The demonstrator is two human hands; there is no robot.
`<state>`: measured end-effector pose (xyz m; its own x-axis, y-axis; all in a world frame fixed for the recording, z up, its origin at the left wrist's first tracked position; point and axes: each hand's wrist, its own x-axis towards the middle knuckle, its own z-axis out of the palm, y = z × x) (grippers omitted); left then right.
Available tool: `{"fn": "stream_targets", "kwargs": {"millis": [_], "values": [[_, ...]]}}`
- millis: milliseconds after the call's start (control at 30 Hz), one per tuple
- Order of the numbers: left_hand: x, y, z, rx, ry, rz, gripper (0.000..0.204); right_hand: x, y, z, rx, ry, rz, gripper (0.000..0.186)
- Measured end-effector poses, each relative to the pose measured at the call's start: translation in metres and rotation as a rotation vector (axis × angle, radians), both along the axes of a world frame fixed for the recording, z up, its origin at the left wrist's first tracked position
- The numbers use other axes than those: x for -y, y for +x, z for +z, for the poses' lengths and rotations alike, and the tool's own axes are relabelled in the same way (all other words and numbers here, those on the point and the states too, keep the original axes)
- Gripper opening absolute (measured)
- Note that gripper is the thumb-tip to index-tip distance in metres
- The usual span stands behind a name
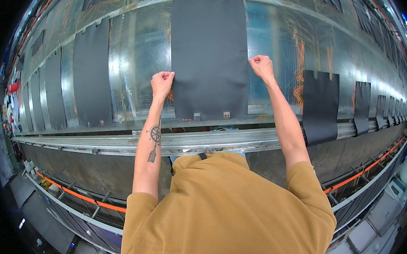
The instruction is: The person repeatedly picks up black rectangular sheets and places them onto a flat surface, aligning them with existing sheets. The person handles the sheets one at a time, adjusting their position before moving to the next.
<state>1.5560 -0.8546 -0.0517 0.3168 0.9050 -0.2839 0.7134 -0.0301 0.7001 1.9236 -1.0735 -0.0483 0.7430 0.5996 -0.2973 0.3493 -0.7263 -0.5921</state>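
A black rectangular sheet [208, 57] lies flat in front of me on a long, shiny metal-looking table [139, 61]. Small clips [197, 116] show along its near edge, and others along its far edge. My left hand [162, 85] is closed in a pinch at the sheet's left edge, in its lower half. At the right edge, slightly farther away, my right hand [261, 68] pinches too, with the fingertips touching the border. Both arms reach forward, nearly straight. What the fingertips grip is partly hidden by the fingers themselves.
More black sheets [93, 73] lie in a row to the left. On the right, another sheet [322, 106] hangs over the near edge. A metal rail [209, 140] runs along the table in front of me. Orange bars [81, 192] and walkway railings stand behind me.
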Motion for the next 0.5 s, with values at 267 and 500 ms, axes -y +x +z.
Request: {"fn": "stream_targets", "kwargs": {"millis": [267, 500], "values": [[-0.022, 0.023, -0.007, 0.015, -0.017, 0.061, 0.031, 0.019, -0.001, -0.016, -0.083, 0.2, -0.081, 0.029], [-0.021, 0.022, -0.013, -0.014, 0.009, 0.061, 0.03, 0.018, -0.003, -0.014, -0.089, 0.222, -0.073, 0.027]]}}
